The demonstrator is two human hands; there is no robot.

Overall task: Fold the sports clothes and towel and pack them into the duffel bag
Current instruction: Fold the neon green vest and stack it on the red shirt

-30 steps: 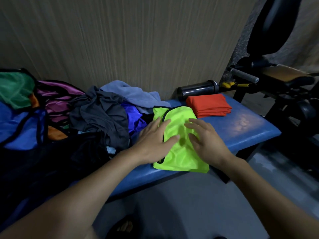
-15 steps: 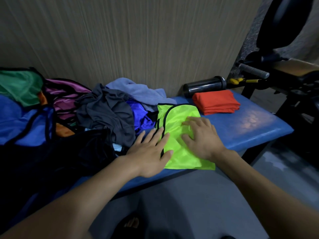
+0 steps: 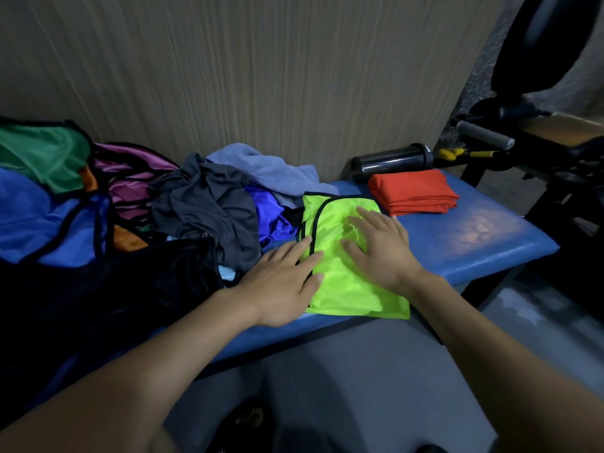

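Grey floor fills the bottom of the frame, and above it a blue padded bench [image 3: 483,243] runs across the middle, backed by a wood-grain wall. Nearest the camera, two bare forearms reach up from the lower corners. At centre, a neon-yellow bib with black trim [image 3: 340,282] lies flat on the bench's near edge, partly folded. Left hand [image 3: 281,286] rests palm down with its fingers straight and slightly spread; the fingertips lie on the bib's left, black-trimmed edge, while the palm sits on the bench beside it. Right hand [image 3: 379,246] lies flat on the bib's middle, fingers spread wide and pointing toward the upper left, with yellow fabric showing beyond every fingertip. Left of the hands, dark black fabric [image 3: 108,289] fills the lower left; whether it is a bag cannot be told. Beyond it a loose heap holds a dark grey garment [image 3: 209,207], a bright blue shiny garment [image 3: 268,214], a pale blue towel [image 3: 271,171], and green, purple and blue bibs at far left. Farther right, a folded orange cloth [image 3: 411,191] sits near the wall, with a black bottle [image 3: 392,160] lying on its side behind it.
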